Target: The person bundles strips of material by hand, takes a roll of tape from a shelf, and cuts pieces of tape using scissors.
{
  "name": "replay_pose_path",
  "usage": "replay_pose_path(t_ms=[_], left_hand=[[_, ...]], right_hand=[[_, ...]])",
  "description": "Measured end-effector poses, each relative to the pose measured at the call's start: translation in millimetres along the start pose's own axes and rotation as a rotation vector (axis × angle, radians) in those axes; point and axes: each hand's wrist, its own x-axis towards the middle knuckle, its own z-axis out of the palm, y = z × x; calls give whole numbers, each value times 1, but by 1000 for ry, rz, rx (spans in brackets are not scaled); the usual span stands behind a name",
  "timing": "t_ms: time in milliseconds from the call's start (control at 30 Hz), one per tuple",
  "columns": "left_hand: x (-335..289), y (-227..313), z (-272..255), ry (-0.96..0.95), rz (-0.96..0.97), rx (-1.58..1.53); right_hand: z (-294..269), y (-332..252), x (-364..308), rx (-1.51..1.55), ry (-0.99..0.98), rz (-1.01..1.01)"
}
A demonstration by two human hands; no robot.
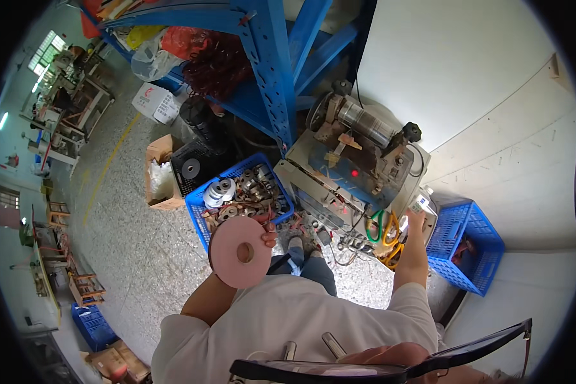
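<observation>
A flat, round pinkish-brown roll (227, 253) with a hole in its middle is in my left hand (270, 236). It looks like a wound strip or tape. My fingers are curled over its right edge, and the rest of that hand is behind it. My right hand (416, 219) reaches to the right front corner of a bench machine (358, 163), beside a small white labelled thing (421, 203). How its fingers are placed there is too small to make out. Yellow-handled scissors (392, 233) and a green loop handle (374, 225) hang at the machine's front.
A blue crate (201, 230) full of metal parts and rolls stands left of the machine, another blue crate (467, 256) to its right. Behind rises a blue metal rack (269, 70). An open cardboard box (163, 173) sits farther left. A white wall (467, 70) borders the right.
</observation>
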Motion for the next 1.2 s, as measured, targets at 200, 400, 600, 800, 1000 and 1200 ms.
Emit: replay_pose_path(t_ms=[200,400,600,800,1000,1200], left_hand=[[-7,-1,-2,-26,3,-1],[1,7,-6,-70,-23,-18],[19,4,-19,-150,-70,-85],[25,7,-25,-192,-80,-135],[19,15,-34,-202,-51,-170],[20,15,-37,-210,-50,-192]], right_hand=[[-26,-66,-56,338,98,-287],[-103,-226,-184,-216,8,-924],[-75,-385,-300,-880,-104,-1207],[-24,-441,-303,-1478,-115,-1266],[0,-457,-301,-1664,-167,-1293],[2,-459,-299,-1678,-169,-1297]])
